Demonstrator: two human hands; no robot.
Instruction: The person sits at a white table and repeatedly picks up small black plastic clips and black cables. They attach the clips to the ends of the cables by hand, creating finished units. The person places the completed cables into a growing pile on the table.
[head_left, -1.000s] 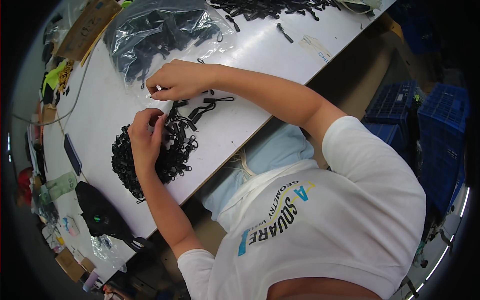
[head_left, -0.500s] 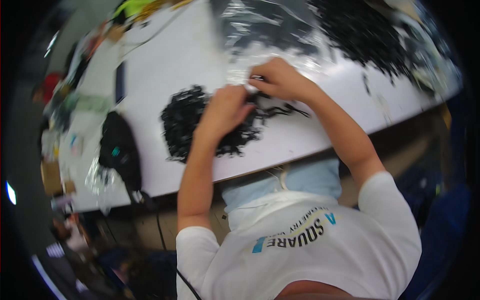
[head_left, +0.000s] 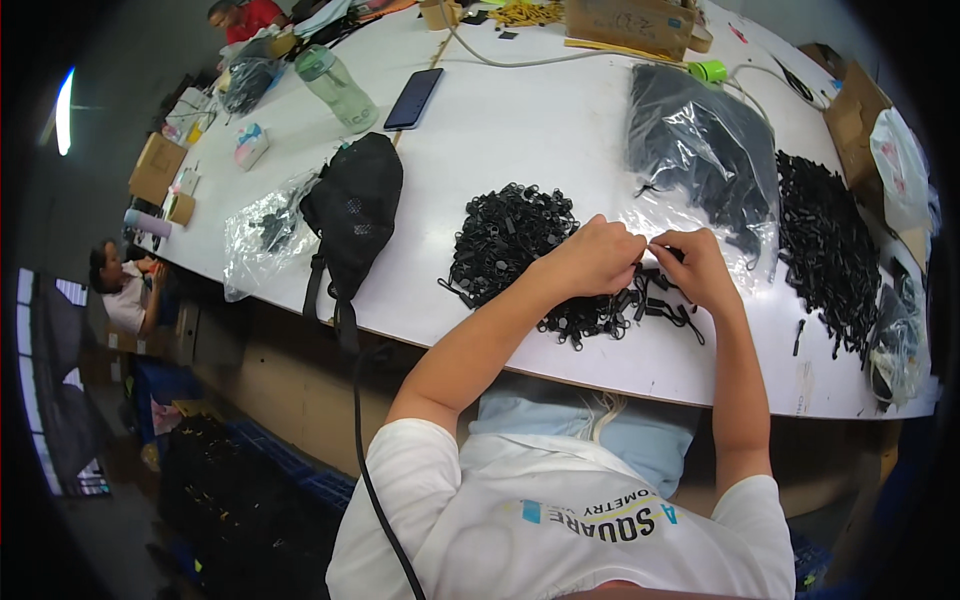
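Note:
My left hand (head_left: 603, 258) is closed, thumb and forefinger pinched, above the right side of a pile of small black plastic pieces with ring ends (head_left: 515, 235). Close against its fingertips, my right hand (head_left: 697, 270) is pinched too. Whatever sits between the fingers is too small and too covered to make out. Below the hands lie several black looped cord pulls (head_left: 672, 310), spread from the pile toward the right. A clear plastic bag of black pieces (head_left: 695, 150) rests just beyond my right hand.
Farther right is a large heap of black looped pulls (head_left: 828, 250), beside a cardboard box (head_left: 860, 120). To the left lie a black pouch (head_left: 360, 200), a phone (head_left: 414, 98) and a green bottle (head_left: 338, 88). Other people (head_left: 125, 285) sit beyond the table's left side.
The whole view has swung, and the table's left and far parts show more fully. My hands stay pinched together beside the pile; the right hand's fingers point more toward the left hand.

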